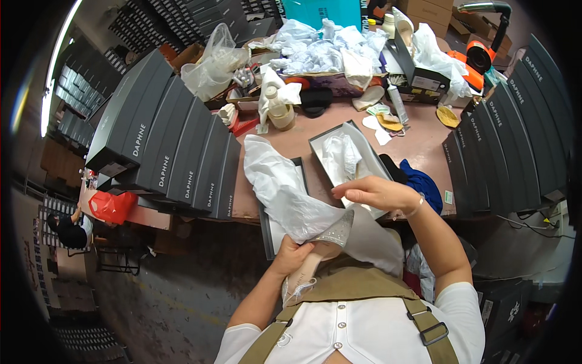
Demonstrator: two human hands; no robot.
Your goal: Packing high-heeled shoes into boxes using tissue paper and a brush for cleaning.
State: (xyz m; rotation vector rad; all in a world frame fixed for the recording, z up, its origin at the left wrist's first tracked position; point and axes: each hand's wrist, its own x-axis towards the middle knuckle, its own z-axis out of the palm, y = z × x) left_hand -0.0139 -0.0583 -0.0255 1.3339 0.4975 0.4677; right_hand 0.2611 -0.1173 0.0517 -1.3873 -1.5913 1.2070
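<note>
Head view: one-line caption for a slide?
Left hand holds a glittery heeled shoe while right hand pulls white tissue paper over it, beside an open shoe box.

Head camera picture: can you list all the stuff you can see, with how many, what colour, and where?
Shoe: one, pale and sparkly, held near the person's chest.
Tissue paper: one big white sheet, draped over the shoe's toe.
Open shoebox: one, dark with white paper inside, middle of the table.
Box lid: one, dark, at the table's front edge.
Closed shoeboxes: two rows, dark grey, left and right sides of the table.
Bottle: one, clear with tan liquid, behind the open box.
Crumpled bags: a heap, white, far end.
Blue cloth: one, right of the open box.
Table: one, brownish pink.
Left hand: grips the shoe.
Right hand: pinches the tissue paper.
</note>
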